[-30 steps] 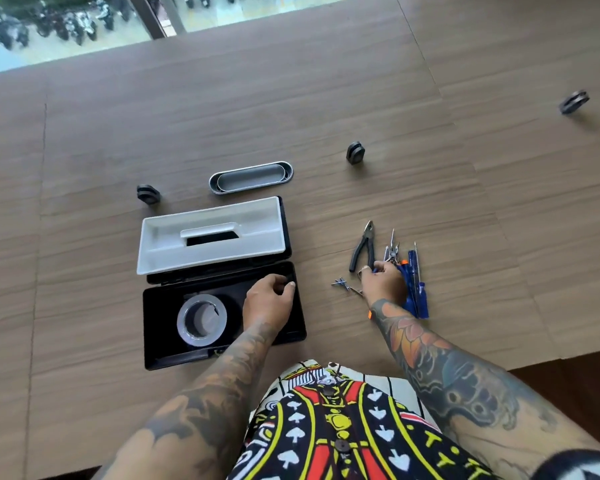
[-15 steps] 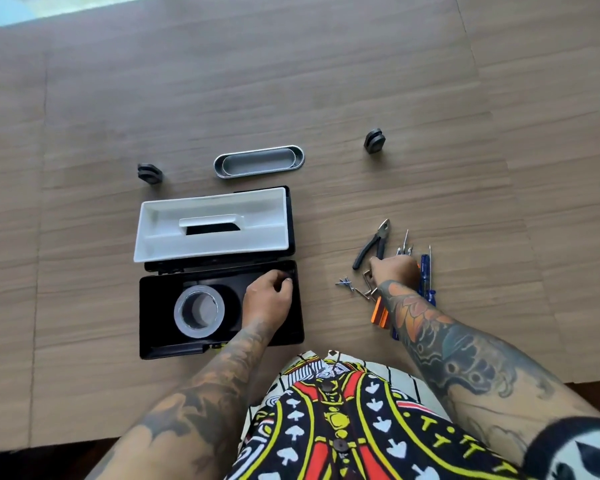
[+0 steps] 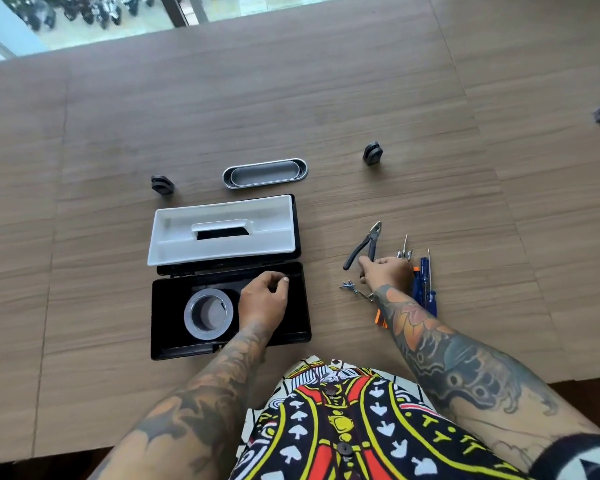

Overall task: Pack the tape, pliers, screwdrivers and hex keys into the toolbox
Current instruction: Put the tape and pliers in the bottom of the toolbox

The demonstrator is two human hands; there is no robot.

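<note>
Tape packed; the other tools are not yet in.

Head view: the tape (image 3: pixel 208 314) lies in the open toolbox (image 3: pixel 300 306), where the left hand (image 3: pixel 264 301) rests loosely curled, empty. The pliers (image 3: pixel 364 245) are gripped on the counter (image 3: pixel 326 98) by the right hand (image 3: pixel 387 271); screwdrivers (image 3: pixel 425 289) and hex keys (image 3: pixel 355 291) are left beside it.

A wide wood-grain table (image 3: pixel 326 98) meets a daylit window (image 3: pixel 118 19) overlooking parked motorbikes (image 3: pixel 80 12).

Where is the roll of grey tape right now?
In the head view, the grey tape lies flat inside the open black toolbox, towards its left half, just left of the left hand and below the white tray.
</note>
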